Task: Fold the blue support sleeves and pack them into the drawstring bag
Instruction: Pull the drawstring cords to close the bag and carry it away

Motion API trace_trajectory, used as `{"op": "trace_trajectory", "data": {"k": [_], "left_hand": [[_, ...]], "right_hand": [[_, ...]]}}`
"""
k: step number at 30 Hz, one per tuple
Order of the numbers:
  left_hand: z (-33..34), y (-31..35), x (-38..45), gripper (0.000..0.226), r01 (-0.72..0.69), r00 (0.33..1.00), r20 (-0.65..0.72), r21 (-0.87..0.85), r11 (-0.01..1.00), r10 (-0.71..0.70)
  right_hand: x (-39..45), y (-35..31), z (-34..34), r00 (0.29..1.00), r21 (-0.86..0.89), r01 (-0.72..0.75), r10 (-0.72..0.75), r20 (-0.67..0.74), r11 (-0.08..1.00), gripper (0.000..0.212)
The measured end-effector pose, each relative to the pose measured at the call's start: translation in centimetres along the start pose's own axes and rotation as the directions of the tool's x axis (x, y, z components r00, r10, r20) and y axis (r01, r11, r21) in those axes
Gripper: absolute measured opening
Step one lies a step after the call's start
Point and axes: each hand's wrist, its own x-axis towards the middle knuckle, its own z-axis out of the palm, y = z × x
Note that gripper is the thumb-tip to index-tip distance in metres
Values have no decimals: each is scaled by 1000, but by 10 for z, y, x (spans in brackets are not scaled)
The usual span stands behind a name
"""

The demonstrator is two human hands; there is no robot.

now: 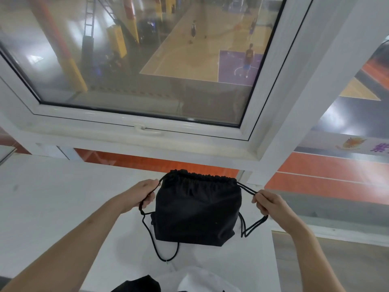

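A black drawstring bag lies on the white table, its gathered mouth cinched at the far edge. My left hand grips the black cord at the bag's left side. My right hand grips the cords at the right side, pulled taut away from the bag. Loose cord loops hang below the bag on both sides. No blue support sleeves are visible; the bag's inside is hidden.
A white-framed window with a handle rises just beyond the table, looking down on a sports hall. The table's right edge runs close to my right forearm. Black and white cloth lies at the near edge.
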Motion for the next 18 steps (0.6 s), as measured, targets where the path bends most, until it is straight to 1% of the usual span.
{"op": "trace_trajectory", "data": {"k": [2,4,6,8,10,12,14,16,18], "left_hand": [[9,5,2,37,-39,999,2,99,994,39],[13,7,5,34,-62,998,-7,163,985,64],[14,5,8,33,-72,997,-14,141,987,75],[13,6,6,31,-78,995,-47,109,991,84],[11,8,2,28,-62,997,-50,56,996,65],[8,8,0,32,-36,998,-47,30,999,37],[6,6,-1,37,-39,996,-74,76,996,45],[4,1,-3,38,-65,996,-57,116,991,72],[5,-1,-6,38,-89,995,-41,119,989,94]], "right_hand": [[-2,-2,3,1000,19,3,-3,15,1000,34],[-4,-3,4,999,37,-12,10,32,999,33],[-5,-5,4,996,8,-51,51,69,999,25],[-5,-7,7,988,-61,-97,103,116,993,20],[-2,-8,11,976,-155,-139,162,148,978,21],[2,-13,18,966,-208,-160,197,168,965,23],[8,-21,24,964,-209,-146,186,187,967,21],[14,-31,31,973,-208,-103,142,182,973,18],[20,-42,38,982,-223,-59,98,164,973,18]]}}
